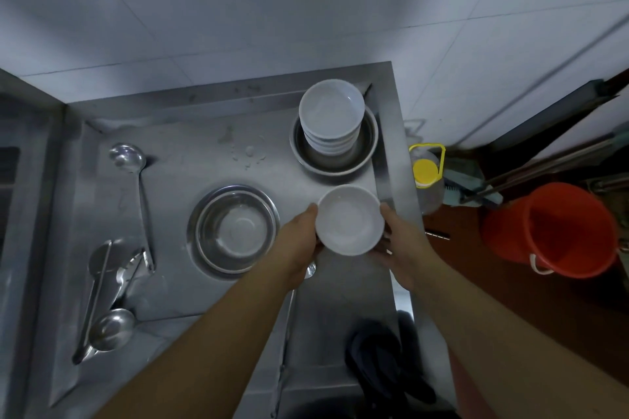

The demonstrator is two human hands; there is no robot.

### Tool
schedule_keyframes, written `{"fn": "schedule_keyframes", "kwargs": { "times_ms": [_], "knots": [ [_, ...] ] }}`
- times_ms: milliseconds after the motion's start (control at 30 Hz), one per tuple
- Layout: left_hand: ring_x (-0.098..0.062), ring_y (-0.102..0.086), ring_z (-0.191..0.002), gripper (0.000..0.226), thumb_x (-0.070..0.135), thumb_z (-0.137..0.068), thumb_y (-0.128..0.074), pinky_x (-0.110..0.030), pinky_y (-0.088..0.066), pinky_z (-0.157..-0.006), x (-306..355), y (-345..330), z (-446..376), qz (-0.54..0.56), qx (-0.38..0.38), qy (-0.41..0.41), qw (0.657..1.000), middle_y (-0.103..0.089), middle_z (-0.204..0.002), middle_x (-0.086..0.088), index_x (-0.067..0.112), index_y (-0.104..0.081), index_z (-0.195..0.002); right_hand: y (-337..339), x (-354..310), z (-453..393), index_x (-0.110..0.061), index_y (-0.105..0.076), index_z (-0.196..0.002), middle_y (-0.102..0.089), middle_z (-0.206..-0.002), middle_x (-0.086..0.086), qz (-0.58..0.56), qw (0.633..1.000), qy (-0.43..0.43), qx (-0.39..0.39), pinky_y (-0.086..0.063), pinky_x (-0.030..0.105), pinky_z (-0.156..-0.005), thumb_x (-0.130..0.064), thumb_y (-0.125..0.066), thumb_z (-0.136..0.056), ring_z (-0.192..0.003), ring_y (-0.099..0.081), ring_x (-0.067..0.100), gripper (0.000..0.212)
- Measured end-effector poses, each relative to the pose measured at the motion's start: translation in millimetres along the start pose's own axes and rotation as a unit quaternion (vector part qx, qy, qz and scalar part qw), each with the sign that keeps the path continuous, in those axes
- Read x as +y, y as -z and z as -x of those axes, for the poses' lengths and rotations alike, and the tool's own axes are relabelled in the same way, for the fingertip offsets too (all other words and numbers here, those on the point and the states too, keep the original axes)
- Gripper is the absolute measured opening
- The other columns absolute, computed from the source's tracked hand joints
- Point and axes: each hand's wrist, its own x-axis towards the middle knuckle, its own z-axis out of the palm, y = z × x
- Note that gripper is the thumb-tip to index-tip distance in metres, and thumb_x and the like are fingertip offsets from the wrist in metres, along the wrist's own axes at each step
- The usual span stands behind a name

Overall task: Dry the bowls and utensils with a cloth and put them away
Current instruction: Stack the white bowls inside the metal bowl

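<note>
I hold a white bowl [350, 219] between my left hand [299, 241] and right hand [403, 248], fingers curled round its sides.

White-tiled wall [238, 3] with thin grey grout lines, lit dimly from above, rising beyond the fingers. Stainless-steel desk [177, 146], wet in patches, beneath the fingers. To the right of the fingers: dark reddish-brown floor [510, 333], an orange bucket [558, 228], and a clear jug with a yellow cap [425, 170] just beside the desk's edge.
</note>
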Motion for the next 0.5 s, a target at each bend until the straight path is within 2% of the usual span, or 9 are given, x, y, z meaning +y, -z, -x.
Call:
{"fn": "schedule_keyframes", "kwargs": {
  "times_ms": [100,167,267,333,400,500],
  "knots": [
    [-0.019,-0.074,-0.107,0.029,0.043,-0.110,-0.050,-0.028,-0.059,-0.082,15,2,13,-0.015,-0.009,-0.031,0.999,-0.080,-0.106,0.000,0.024,-0.071,-0.106,-6,-19,15,-0.028,-0.066,-0.102,-0.079,-0.074,-0.011,0.013,0.999,0.039,-0.002,-0.060,0.028,-0.057,-0.042,-0.052,-0.109,-0.067,-0.076,0.007,0.021],
    [-0.019,-0.074,-0.110,0.026,0.043,-0.110,-0.052,-0.031,-0.059,-0.088,31,4,23,-0.014,-0.017,-0.051,0.998,-0.081,-0.106,0.003,0.026,-0.072,-0.110,-14,-37,28,-0.027,-0.066,-0.101,-0.078,-0.081,-0.006,0.030,0.997,0.067,0.005,-0.062,0.030,-0.057,-0.044,-0.053,-0.108,-0.068,-0.077,0.011,0.023],
    [-0.020,-0.073,-0.113,0.030,0.045,-0.109,-0.052,-0.033,-0.059,-0.094,64,5,33,-0.015,-0.035,-0.089,0.995,-0.078,-0.118,0.001,0.025,-0.070,-0.121,-30,-71,43,-0.026,-0.068,-0.102,-0.076,-0.101,-0.001,0.041,0.994,0.102,0.006,-0.065,0.037,-0.066,-0.051,-0.056,-0.105,-0.092,-0.076,0.022,0.028],
    [-0.020,-0.075,-0.107,0.030,0.043,-0.109,-0.053,-0.032,-0.061,-0.090,91,3,34,-0.011,-0.036,-0.115,0.993,-0.079,-0.116,0.000,0.022,-0.071,-0.120,-41,-98,47,-0.025,-0.069,-0.102,-0.075,-0.109,0.002,0.056,0.990,0.129,0.006,-0.066,0.043,-0.076,-0.055,-0.058,-0.103,-0.102,-0.074,0.027,0.032],
    [-0.019,-0.078,-0.098,0.027,0.039,-0.109,-0.055,-0.029,-0.063,-0.078,119,0,31,0.006,-0.032,-0.133,0.991,-0.081,-0.107,0.000,0.020,-0.073,-0.113,-55,-126,48,-0.025,-0.068,-0.099,-0.074,-0.109,0.003,0.075,0.985,0.154,0.010,-0.067,0.044,-0.076,-0.057,-0.059,-0.101,-0.102,-0.073,0.026,0.033],
    [-0.020,-0.072,-0.102,0.025,0.039,-0.109,-0.056,-0.025,-0.063,-0.067,159,-8,20,0.022,-0.023,-0.147,0.989,-0.075,-0.112,-0.006,0.017,-0.070,-0.107,-75,-167,42,-0.025,-0.067,-0.098,-0.068,-0.123,0.008,0.108,0.977,0.182,0.014,-0.067,0.049,-0.080,-0.058,-0.057,-0.101,-0.110,-0.068,0.028,0.035]
  ]
}}
